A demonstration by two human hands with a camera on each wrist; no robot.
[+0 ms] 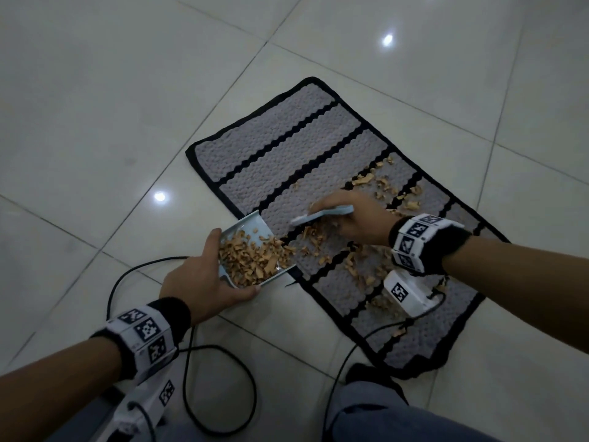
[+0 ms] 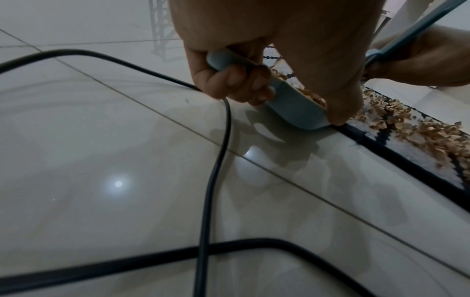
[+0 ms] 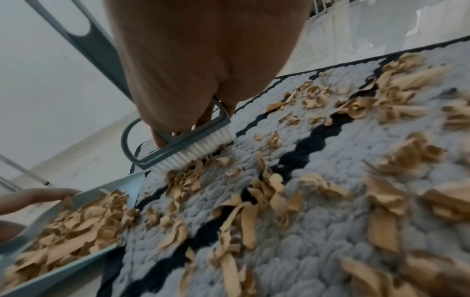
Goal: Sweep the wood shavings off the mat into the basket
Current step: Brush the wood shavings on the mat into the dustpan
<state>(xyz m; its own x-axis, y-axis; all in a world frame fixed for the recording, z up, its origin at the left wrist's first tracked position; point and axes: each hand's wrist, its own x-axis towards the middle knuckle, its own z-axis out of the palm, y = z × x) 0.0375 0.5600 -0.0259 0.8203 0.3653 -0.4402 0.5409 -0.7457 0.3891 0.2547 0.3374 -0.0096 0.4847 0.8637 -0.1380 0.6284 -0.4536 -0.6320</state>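
Note:
A grey mat point(image 1: 287, 138) with black wavy stripes lies on the tiled floor. Tan wood shavings point(image 1: 382, 186) are scattered over its near half. My left hand point(image 1: 197, 282) grips a pale blue dustpan point(image 1: 251, 223) by its handle point(image 2: 223, 60), its lip against the mat's left edge. A heap of shavings point(image 1: 255, 256) fills the pan. My right hand point(image 1: 353, 218) holds a small blue brush point(image 1: 322, 215) with white bristles point(image 3: 193, 148) down on the mat beside the pan's mouth. No basket is in view.
Black cables point(image 1: 223, 362) loop over the tiles near my knees and under the left hand point(image 2: 216, 160). My jeans-clad knee point(image 1: 398, 419) is at the bottom edge. A metal frame point(image 3: 84, 40) stands beyond the brush in the right wrist view.

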